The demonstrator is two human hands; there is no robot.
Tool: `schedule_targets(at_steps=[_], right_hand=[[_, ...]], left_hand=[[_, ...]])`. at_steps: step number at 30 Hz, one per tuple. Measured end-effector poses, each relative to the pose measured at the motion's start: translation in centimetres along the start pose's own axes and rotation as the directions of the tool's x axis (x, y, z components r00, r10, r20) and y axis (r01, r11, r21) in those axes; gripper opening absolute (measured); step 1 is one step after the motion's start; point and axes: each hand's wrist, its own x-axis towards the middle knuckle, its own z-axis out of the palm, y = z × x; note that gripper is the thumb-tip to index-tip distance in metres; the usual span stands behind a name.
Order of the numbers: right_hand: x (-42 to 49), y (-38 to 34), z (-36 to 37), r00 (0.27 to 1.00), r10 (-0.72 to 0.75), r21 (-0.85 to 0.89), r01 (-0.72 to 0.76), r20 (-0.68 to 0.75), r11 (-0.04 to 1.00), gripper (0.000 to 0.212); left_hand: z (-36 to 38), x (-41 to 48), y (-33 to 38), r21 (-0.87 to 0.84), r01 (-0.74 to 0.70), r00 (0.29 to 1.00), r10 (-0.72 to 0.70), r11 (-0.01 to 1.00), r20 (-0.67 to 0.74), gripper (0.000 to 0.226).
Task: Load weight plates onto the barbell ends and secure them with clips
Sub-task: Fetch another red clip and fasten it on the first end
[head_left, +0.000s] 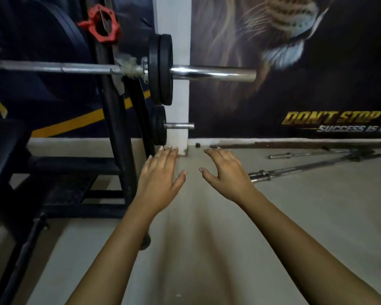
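Both hands are reaching forward over the floor [196,238], the left hand [161,179] with fingers straight and spread, the right hand [224,172] loosely curved, neither holding anything. Above them the barbell [213,74] is resting on the black rack [114,133], carrying two black weight plates [161,69] against its collar. A red clip [102,24] is hanging higher on the rack, and spare plates [158,126] are sitting on a peg [180,126] below.
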Motion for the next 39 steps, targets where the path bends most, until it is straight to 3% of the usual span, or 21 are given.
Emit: schedule_targets(at_steps=[8, 12, 18, 21, 26, 30, 33, 39], right_hand=[[15.4, 2.6, 1.5, 0.977, -0.196, 0.134, 0.206, -0.088, 0.969, 0.049], [21.1, 3.2, 1.4, 0.946, -0.281, 0.215, 0.311, -0.160, 0.926, 0.050], [28.7, 3.4, -0.6, 0.899, -0.362, 0.274, 0.422, -0.245, 0.864, 0.050], [32.4, 3.0, -1.6, 0.881, -0.381, 0.285, 0.456, -0.281, 0.843, 0.052], [37.5, 2.3, -1.8, 0.871, -0.432, 0.268, 0.484, -0.231, 0.833, 0.051], [39.0, 2.4, -1.3, 0.883, -0.419, 0.353, 0.469, -0.211, 0.810, 0.052], [39.3, 2.7, -0.8, 0.879, -0.420, 0.396, 0.477, -0.226, 0.785, 0.052], [39.6, 2.8, -0.3, 0.880, -0.406, 0.442, 0.475, -0.245, 0.761, 0.052]], left_hand=[[-0.3, 11.5, -3.5, 0.084, 0.100, 0.985, -0.087, 0.991, -0.146, 0.069], [-0.7, 15.1, -4.6, 0.098, 0.160, 0.966, -0.135, 0.982, -0.220, 0.062], [-3.9, 21.9, -6.2, -0.072, 0.226, 0.879, -0.236, 0.971, -0.414, 0.052], [-5.7, 25.6, -7.8, -0.234, 0.269, 0.810, -0.351, 0.934, -0.470, 0.050], [-8.3, 32.3, -12.3, -0.277, 0.386, 0.684, -0.475, 0.880, -0.555, 0.040], [-8.3, 35.9, -15.1, -0.251, 0.467, 0.673, -0.525, 0.848, -0.521, 0.031], [-8.4, 37.4, -16.5, -0.212, 0.518, 0.616, -0.533, 0.829, -0.580, 0.023], [-8.3, 37.8, -17.4, -0.185, 0.514, 0.601, -0.505, 0.838, -0.619, 0.012]])
